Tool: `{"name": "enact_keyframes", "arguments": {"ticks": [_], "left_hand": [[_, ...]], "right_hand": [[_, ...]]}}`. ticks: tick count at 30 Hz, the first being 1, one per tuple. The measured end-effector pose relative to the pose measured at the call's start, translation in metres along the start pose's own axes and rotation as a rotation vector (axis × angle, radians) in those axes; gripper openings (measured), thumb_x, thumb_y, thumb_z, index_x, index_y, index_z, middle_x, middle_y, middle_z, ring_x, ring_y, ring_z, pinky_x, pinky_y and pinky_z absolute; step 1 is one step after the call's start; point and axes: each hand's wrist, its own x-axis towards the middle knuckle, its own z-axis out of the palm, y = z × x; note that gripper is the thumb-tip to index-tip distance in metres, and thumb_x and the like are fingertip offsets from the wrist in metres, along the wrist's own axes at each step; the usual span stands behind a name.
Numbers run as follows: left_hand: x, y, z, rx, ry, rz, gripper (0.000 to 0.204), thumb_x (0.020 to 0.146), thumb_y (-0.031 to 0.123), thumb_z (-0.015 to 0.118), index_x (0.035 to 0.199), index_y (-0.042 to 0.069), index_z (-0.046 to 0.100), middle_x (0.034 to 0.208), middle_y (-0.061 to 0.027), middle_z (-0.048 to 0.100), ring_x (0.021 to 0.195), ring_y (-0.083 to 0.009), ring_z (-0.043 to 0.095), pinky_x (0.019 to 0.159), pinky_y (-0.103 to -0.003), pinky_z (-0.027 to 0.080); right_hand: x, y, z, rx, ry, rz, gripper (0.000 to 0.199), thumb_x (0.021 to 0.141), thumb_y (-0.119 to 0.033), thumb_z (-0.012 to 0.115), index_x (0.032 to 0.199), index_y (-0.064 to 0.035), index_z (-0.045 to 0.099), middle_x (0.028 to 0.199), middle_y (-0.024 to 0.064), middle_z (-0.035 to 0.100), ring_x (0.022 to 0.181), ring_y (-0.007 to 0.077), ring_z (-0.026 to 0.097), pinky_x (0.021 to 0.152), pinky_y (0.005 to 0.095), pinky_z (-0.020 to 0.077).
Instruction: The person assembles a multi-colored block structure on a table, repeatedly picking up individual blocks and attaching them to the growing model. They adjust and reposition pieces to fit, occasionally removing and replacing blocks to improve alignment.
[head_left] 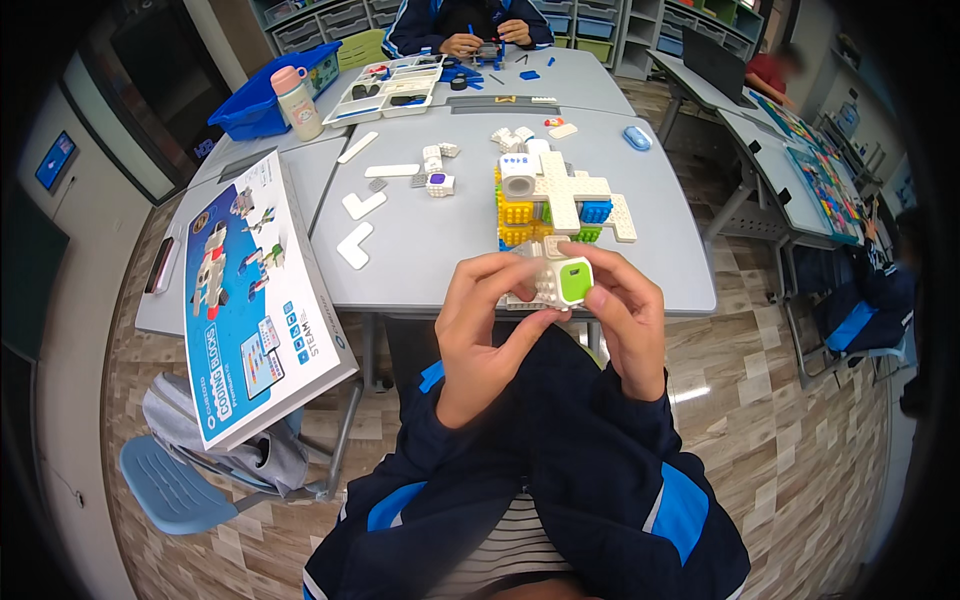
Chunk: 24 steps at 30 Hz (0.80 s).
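Both hands meet over the near edge of the grey table [420,250], closed together on one small assembly of white blocks [535,285] with a green-faced cube [574,280] at its right end. The left hand [485,330] wraps the assembly from the left and below, thumb pressed up against its underside, fingers curled over the top; the right hand [625,320] clamps the green-faced cube, fingertips on its top and side. The held piece sits just at the table's front rim, partly over the lap. Just beyond it, nearly touching the fingertips, stands a block model [555,205] of white plates over yellow, blue and green bricks, with a white cylinder on its top. To the left of the model the tabletop lies open apart from flat white L-shaped plates [358,225] and a few small white blocks [438,170]. Farther left, a large printed box [255,300] overhangs the edge of the neighbouring table. At the far side, a parts tray [392,88], a blue bin [250,105] and a bottle [298,100] stand before another person's hands [487,40]. To the right of the table is bare wood-pattern floor [780,420].
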Motion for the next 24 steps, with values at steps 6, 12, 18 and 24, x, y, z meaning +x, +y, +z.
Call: {"name": "enact_keyframes", "arguments": {"ticks": [6, 12, 18, 24], "left_hand": [[0.007, -0.002, -0.005, 0.134, -0.002, -0.013, 0.044, 0.082, -0.007, 0.077, 0.123, -0.005, 0.064, 0.117, -0.013, 0.057, 0.1, -0.0192, 0.058, 0.09, -0.032, 0.049], [0.05, -0.032, -0.02, 0.338, 0.057, 0.025, 0.042, 0.089, 0.004, 0.073, 0.13, 0.0, 0.062, 0.127, -0.0137, 0.06, 0.114, -0.0217, 0.059, 0.095, -0.033, 0.049], [0.083, -0.066, -0.018, 0.263, -0.013, -0.033, 0.041, 0.099, 0.017, 0.064, 0.138, 0.003, 0.058, 0.133, -0.0131, 0.061, 0.123, -0.0213, 0.058, 0.1, -0.035, 0.048], [0.077, -0.077, -0.011, 0.017, -0.059, -0.158, 0.036, 0.104, 0.021, 0.06, 0.136, 0.003, 0.06, 0.125, -0.0124, 0.066, 0.115, -0.0201, 0.063, 0.098, -0.033, 0.049]], "right_hand": [[0.015, 0.0, -0.011, -0.081, 0.044, 0.016, 0.043, 0.1, -0.013, 0.056, 0.14, 0.0033, 0.058, 0.113, 0.0087, 0.069, 0.095, 0.012, 0.062, 0.079, 0.025, 0.0497], [0.068, -0.015, -0.033, -0.607, 0.103, -0.296, 0.032, 0.091, -0.013, 0.065, 0.121, -0.0007, 0.068, 0.105, 0.0088, 0.071, 0.084, 0.0105, 0.057, 0.07, 0.0251, 0.0447], [0.108, -0.016, -0.041, -0.965, -0.03, -0.372, 0.029, 0.087, -0.014, 0.066, 0.114, -0.0039, 0.072, 0.101, 0.0041, 0.07, 0.084, 0.0107, 0.057, 0.066, 0.0256, 0.0404], [0.111, -0.005, -0.04, -0.969, -0.06, -0.387, 0.03, 0.087, -0.015, 0.066, 0.116, -0.0066, 0.073, 0.099, 0.0044, 0.07, 0.085, 0.0118, 0.057, 0.065, 0.0265, 0.0396]]}}
